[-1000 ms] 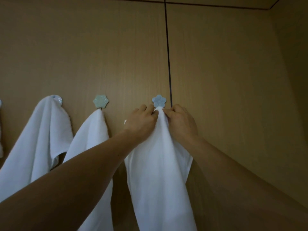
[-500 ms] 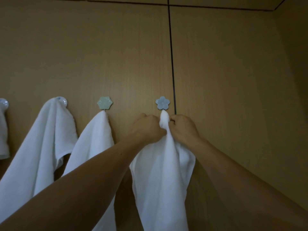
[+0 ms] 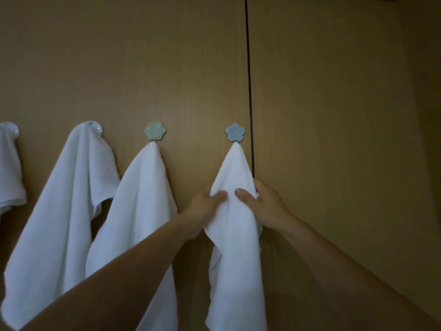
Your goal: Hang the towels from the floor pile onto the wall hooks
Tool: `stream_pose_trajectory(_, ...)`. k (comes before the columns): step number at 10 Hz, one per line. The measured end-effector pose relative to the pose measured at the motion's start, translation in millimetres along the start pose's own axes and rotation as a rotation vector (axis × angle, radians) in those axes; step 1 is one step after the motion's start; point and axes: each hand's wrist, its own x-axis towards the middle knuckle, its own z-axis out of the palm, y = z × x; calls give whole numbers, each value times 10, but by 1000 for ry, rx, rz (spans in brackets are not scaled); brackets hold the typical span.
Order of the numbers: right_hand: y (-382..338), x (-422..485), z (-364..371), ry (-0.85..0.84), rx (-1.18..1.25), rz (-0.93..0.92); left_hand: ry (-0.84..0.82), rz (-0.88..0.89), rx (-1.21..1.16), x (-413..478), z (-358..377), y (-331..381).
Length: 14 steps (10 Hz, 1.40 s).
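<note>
A white towel (image 3: pixel 235 247) hangs by its top point from the blue flower hook (image 3: pixel 235 132) on the wooden wall. My left hand (image 3: pixel 202 209) grips its left edge a little below the hook, thumb on the front. My right hand (image 3: pixel 265 206) grips the right edge at the same height, its thumb pressed on the cloth. A second white towel (image 3: pixel 140 211) hangs from the green hexagon hook (image 3: pixel 155 131). A third white towel (image 3: pixel 66 211) covers the pale round hook (image 3: pixel 96 127) further left. The floor pile is out of view.
A fourth white towel (image 3: pixel 9 173) hangs at the far left edge from another pale hook (image 3: pixel 10 129). A dark vertical seam (image 3: pixel 249 91) splits the wall panels just right of the blue hook. The wall corner (image 3: pixel 405 115) lies at the right.
Both hands slid down the towel from just under the blue hook to lower on its edges. The towel's top now hangs on the hook by itself.
</note>
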Motion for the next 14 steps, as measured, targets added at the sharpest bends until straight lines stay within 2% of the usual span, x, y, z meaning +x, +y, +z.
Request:
stream_pose_trajectory(1,133,-212,26,49,171,103,42,-210,-304,-148,71,-223)
stream_pose_trajectory(2,215,-355,-35,156,111,201,80,-252,-159,-250,144,-277)
stream_pose_trajectory(3,249,-361,-203,309,-232,294,245,-123,205,-255,120,-226)
stream_pose_trajectory(4,191,-323,-320,418,-489,256,473,117,646,-210,67,-144)
stream_pose_trajectory(5,26,-291,-237,467,-372,61,521,329,833,-161,101,-68)
stream_pose_trajectory(6,-98,-275,-33,281,-212,35,340,396,549,-121,213,-43)
stream_pose_trajectory(7,-79,-315,140,193,-165,31,144,338,314,-134,307,-169)
stream_pose_trajectory(10,133,-808,387,170,59,310,103,198,16,-572,211,-757)
stream_pose_trajectory(11,163,-1153,508,94,47,371,58,145,21,-817,146,-917)
stream_pose_trajectory(12,200,-1542,629,83,54,444,-17,11,154,-1042,122,-1108)
stream_pose_trajectory(13,188,-1902,712,113,-17,564,-84,-129,238,-1376,62,-1217)
stream_pose_trajectory(14,154,-2240,711,102,-180,640,-147,-178,305,-1733,-1,-1279)
